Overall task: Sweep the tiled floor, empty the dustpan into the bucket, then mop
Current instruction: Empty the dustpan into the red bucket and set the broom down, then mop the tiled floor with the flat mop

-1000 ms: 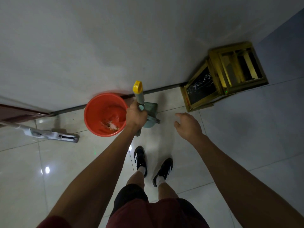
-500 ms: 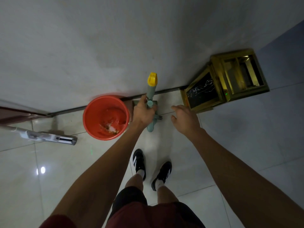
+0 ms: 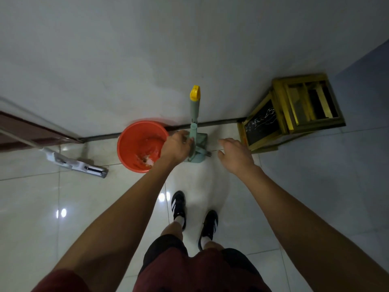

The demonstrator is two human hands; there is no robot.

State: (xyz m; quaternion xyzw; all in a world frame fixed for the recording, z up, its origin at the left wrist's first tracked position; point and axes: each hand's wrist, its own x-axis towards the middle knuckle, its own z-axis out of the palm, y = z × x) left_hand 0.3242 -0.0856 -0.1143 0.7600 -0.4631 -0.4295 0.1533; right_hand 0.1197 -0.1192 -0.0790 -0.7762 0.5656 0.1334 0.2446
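Observation:
A green dustpan [image 3: 201, 144] with a long green handle and yellow tip [image 3: 195, 93] stands on the tiled floor against the white wall. My left hand [image 3: 177, 147] grips the lower part of that handle. Just left of it sits a red bucket [image 3: 134, 140] with a bit of pale debris at its bottom. My right hand [image 3: 235, 154] hovers to the right of the dustpan with relaxed fingers, holding nothing. A white flat mop [image 3: 75, 163] lies on the floor at the left, its pole running up to the left edge.
A gold-framed stand [image 3: 294, 110] with a dark marble panel stands in the corner at the right. A dark brown door [image 3: 25, 131] is at the far left. My two black shoes [image 3: 193, 216] stand on the glossy tiles below the dustpan.
The dustpan handle has swung upright and closer to the wall. My left hand stays on the handle; my right hand has drifted slightly right, away from the dustpan.

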